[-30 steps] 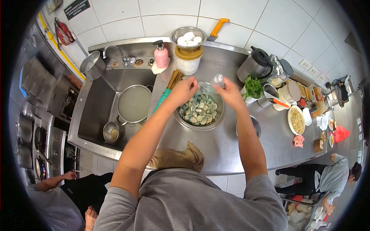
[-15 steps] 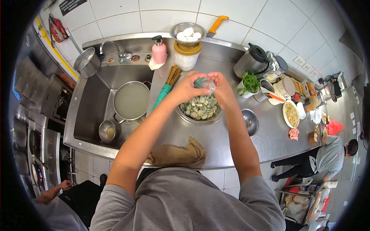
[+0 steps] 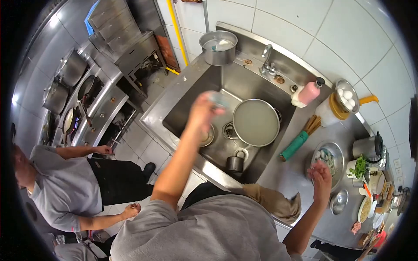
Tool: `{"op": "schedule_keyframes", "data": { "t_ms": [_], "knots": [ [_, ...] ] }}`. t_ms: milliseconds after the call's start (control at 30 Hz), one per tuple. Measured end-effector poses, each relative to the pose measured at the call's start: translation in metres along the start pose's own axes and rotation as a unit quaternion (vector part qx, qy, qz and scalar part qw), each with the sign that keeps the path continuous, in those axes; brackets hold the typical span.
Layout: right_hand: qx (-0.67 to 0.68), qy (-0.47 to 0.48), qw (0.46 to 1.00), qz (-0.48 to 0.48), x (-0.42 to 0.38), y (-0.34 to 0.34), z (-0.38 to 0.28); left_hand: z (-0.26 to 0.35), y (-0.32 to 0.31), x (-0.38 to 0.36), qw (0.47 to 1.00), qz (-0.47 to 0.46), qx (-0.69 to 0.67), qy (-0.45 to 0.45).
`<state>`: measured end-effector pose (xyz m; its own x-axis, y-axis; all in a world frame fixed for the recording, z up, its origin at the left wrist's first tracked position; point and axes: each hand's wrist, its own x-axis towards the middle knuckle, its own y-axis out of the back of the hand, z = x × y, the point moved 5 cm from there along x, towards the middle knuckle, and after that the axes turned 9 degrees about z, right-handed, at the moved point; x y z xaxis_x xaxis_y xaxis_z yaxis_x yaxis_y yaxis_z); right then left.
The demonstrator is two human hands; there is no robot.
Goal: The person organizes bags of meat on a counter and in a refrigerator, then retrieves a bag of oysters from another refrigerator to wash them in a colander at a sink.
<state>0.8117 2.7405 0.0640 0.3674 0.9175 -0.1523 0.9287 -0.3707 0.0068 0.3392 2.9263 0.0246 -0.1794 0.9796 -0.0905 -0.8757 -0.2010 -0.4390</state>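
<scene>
My left hand (image 3: 201, 114), somewhat smeared by motion, is closed around a small crumpled clear plastic bag (image 3: 219, 100) with a greenish tint. It is held above the left part of the steel sink (image 3: 191, 91). On the counter at right, my right hand (image 3: 321, 175) hovers by the near edge of a metal bowl (image 3: 344, 158). Its fingers are loosely bent and apart, with nothing seen in them. Pieces of shellfish (image 3: 325, 155) lie in that bowl, partly hidden by the hand.
A pot of cloudy water (image 3: 256, 122) and a small metal pot (image 3: 235, 163) stand in the sink. A green-wrapped stick bundle (image 3: 294, 145), a pink soap bottle (image 3: 309, 92) and a brown cloth (image 3: 272, 201) lie around it. A co-worker (image 3: 65, 187) stands at left near the stove.
My hands have separated. The left has carried the plastic bag from above the shellfish bowl leftward over the sink; the right stays by the bowl. The view has swung left.
</scene>
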Motion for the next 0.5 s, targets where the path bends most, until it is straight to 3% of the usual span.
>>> {"op": "schedule_keyframes", "data": {
  "t_ms": [67,100,133,200,267,300,333,367,467,500],
  "knots": [
    [-0.005,-0.014,1.0,0.01,-0.008,-0.013,0.015,0.057,0.07,0.033,0.992,0.071,-0.018,-0.104],
    [-0.009,-0.025,1.0,0.016,-0.013,-0.018,0.021,0.074,0.122,0.062,0.972,0.205,0.039,-0.107],
    [-0.011,-0.029,0.999,0.03,-0.017,-0.025,0.024,0.101,0.141,0.079,0.964,0.237,0.028,-0.122],
    [-0.051,-0.038,0.997,0.038,-0.023,-0.045,0.021,0.124,0.192,0.137,0.962,0.21,0.046,-0.165],
    [-0.049,-0.043,0.997,0.043,-0.025,-0.054,0.019,0.127,0.222,0.197,0.968,0.171,0.129,-0.128],
    [-0.044,-0.037,0.998,0.036,-0.027,-0.057,0.017,0.123,0.224,0.21,0.944,0.191,0.258,-0.076],
    [-0.043,-0.03,0.998,0.032,-0.028,-0.055,0.013,0.126,0.219,0.221,0.865,0.197,0.44,-0.137],
    [-0.036,-0.028,0.998,0.041,-0.033,-0.052,0.009,0.119,0.219,0.235,0.805,0.185,0.534,-0.181],
    [-0.031,-0.005,0.995,0.099,-0.043,-0.026,-0.003,0.096,0.155,0.217,0.834,0.143,0.456,-0.276],
    [-0.009,0.015,0.99,0.143,-0.046,-0.01,-0.002,0.062,0.145,0.23,0.905,0.07,0.322,-0.268]
  ]
}}
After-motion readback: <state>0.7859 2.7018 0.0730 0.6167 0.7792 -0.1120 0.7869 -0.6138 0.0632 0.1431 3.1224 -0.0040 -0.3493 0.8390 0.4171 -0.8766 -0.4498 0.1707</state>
